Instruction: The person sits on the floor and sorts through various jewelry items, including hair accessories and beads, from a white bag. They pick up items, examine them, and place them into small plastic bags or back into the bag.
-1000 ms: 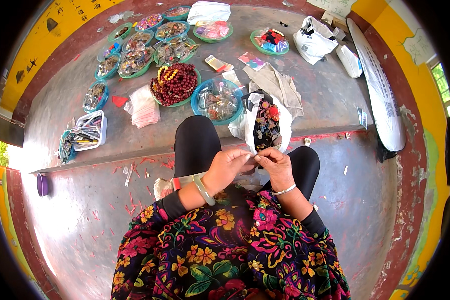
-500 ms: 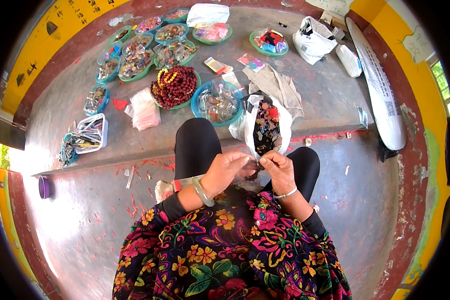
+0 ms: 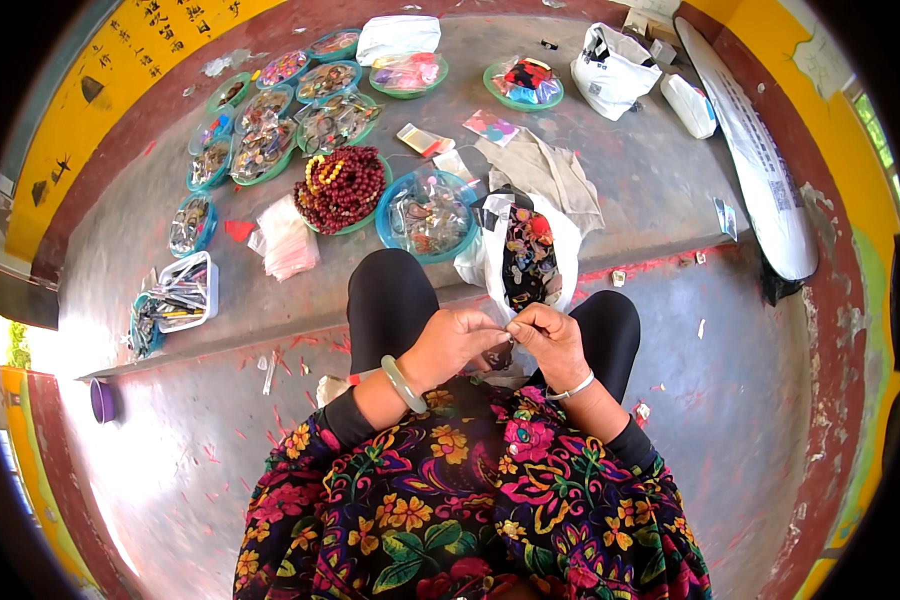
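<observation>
Just above my lap, my left hand (image 3: pixel 448 350) and my right hand (image 3: pixel 555 348) meet fingertip to fingertip, both closed in a pinch. Between them is what looks like a small clear plastic bag (image 3: pixel 496 359) with something dark in it; my fingers hide most of it. Right beyond my hands, between my knees, an open white bag (image 3: pixel 567 265) holds dark pieces with colourful, flower-like bits. Left of it stands a blue basin (image 3: pixel 384 222) of small packets in clear plastic.
On the raised ledge are dark red beads (image 3: pixel 342 190) in a basin, a stack of clear pinkish bags (image 3: pixel 290 238), a white tray (image 3: pixel 211 290) of pen-like items, several more basins, a beige cloth (image 3: pixel 560 180) and a white sack (image 3: pixel 615 75). Red scraps litter the floor; a purple bucket (image 3: pixel 102 400) stands left.
My fingertips have drawn closer together and now touch, with the right hand slightly further left. The whole view has shifted a little; the basins and bags have stayed in place.
</observation>
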